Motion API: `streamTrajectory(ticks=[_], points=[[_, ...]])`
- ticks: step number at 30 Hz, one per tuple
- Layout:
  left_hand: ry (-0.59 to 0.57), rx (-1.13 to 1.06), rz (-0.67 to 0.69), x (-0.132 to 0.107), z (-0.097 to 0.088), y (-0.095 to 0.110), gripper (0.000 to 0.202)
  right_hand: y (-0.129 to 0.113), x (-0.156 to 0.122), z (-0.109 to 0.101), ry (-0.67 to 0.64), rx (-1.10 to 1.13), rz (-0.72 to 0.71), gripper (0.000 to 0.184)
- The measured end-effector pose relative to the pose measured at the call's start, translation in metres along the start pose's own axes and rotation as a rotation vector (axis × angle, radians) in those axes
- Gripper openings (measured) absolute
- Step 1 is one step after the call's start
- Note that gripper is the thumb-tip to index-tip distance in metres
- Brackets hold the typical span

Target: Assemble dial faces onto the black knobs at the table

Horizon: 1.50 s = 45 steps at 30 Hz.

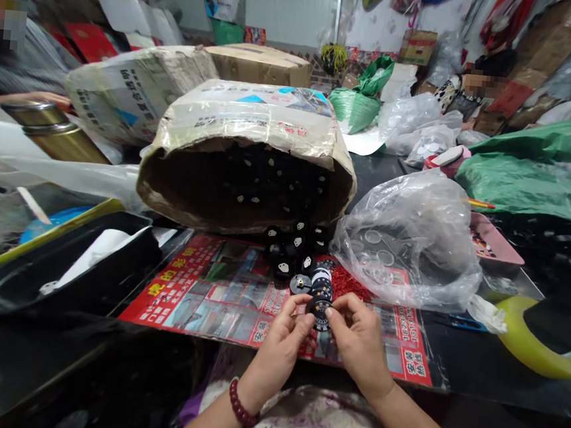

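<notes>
Both of my hands meet over the red printed sheet (218,295) at the table's near edge. My left hand (281,343), with a bead bracelet on its wrist, and my right hand (357,337) pinch a small black round dial part (318,308) with white markings between their fingertips. Just beyond lie a short stack of the same dial parts (320,277) and a black disc with a brass centre (300,283). More black round parts (290,244) spill from the mouth of a large cardboard box (253,121) lying on its side.
A clear plastic bag (413,245) with transparent discs sits right of the box. A black tray (61,267) with white paper lies at left, a yellow tape roll (529,338) at right. Green bags (528,182), cartons and other people line the far side.
</notes>
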<state>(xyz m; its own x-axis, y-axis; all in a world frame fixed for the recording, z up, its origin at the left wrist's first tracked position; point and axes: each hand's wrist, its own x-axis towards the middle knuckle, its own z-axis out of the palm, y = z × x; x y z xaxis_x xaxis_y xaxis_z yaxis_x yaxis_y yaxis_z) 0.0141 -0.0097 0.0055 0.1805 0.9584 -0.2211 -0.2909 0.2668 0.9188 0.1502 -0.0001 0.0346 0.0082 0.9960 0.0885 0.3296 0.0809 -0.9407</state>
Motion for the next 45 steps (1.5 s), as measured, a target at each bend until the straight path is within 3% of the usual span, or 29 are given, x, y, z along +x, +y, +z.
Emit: streamTrajectory(ticks=[5, 10, 14, 17, 22, 25, 29, 34, 40, 45], points=[[-0.010, 0.156, 0.114, -0.002, 0.000, 0.001, 0.030, 0.008, 0.002, 0.000, -0.071, 0.142, 0.131, 0.016], [-0.033, 0.058, 0.062, -0.005, 0.002, 0.004, 0.027, 0.014, 0.001, 0.003, -0.067, 0.362, 0.222, 0.018], [-0.050, 0.020, 0.033, -0.005, 0.001, 0.004, 0.025, 0.007, -0.003, -0.003, -0.059, 0.063, -0.028, 0.008], [-0.075, 0.057, 0.013, -0.004, -0.003, 0.004, 0.024, -0.001, -0.005, -0.010, -0.146, -0.257, -0.239, 0.012], [-0.105, 0.160, -0.016, -0.003, -0.008, 0.002, 0.024, -0.010, -0.001, -0.017, -0.374, -0.473, -0.334, 0.016], [-0.112, 0.057, -0.047, -0.005, -0.008, -0.001, 0.025, -0.012, 0.003, -0.018, -0.398, -0.404, -0.297, 0.015], [-0.122, -0.075, -0.074, -0.006, -0.007, -0.002, 0.027, -0.012, 0.003, -0.015, -0.273, -0.230, -0.189, 0.014], [-0.079, 0.043, -0.028, -0.006, -0.003, 0.002, 0.027, -0.010, -0.003, -0.009, -0.241, -0.182, -0.171, 0.013], [-0.039, 0.033, 0.011, -0.007, 0.001, 0.004, 0.024, -0.001, -0.006, -0.001, -0.087, 0.033, -0.004, 0.005], [-0.031, 0.085, 0.053, -0.008, -0.001, 0.001, 0.022, 0.004, -0.001, -0.005, -0.174, 0.033, 0.057, 0.014]])
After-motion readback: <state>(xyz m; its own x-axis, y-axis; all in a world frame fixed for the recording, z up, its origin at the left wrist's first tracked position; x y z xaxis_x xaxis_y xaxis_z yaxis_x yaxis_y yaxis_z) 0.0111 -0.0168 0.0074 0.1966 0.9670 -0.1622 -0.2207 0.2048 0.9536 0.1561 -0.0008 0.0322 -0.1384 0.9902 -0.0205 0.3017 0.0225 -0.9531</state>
